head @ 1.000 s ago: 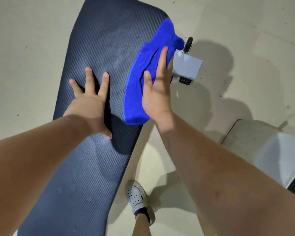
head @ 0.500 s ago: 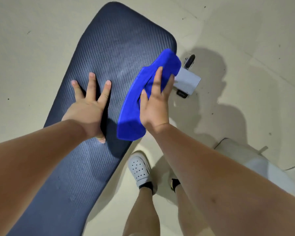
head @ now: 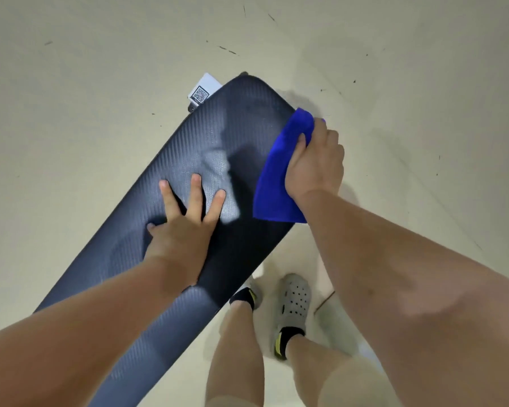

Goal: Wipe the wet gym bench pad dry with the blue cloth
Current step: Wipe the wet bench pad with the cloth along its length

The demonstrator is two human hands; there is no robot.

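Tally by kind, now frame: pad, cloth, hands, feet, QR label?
pad: 1
cloth: 1
hands: 2, left hand, right hand
feet: 2, left foot, right foot
QR label: 1
Total: 7

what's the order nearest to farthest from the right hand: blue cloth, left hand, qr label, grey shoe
1. blue cloth: gripped in the right hand, at the pad edge.
2. left hand: flat on the pad, leftward.
3. QR label past the pad's far end and grey shoe on the floor: too close to call.
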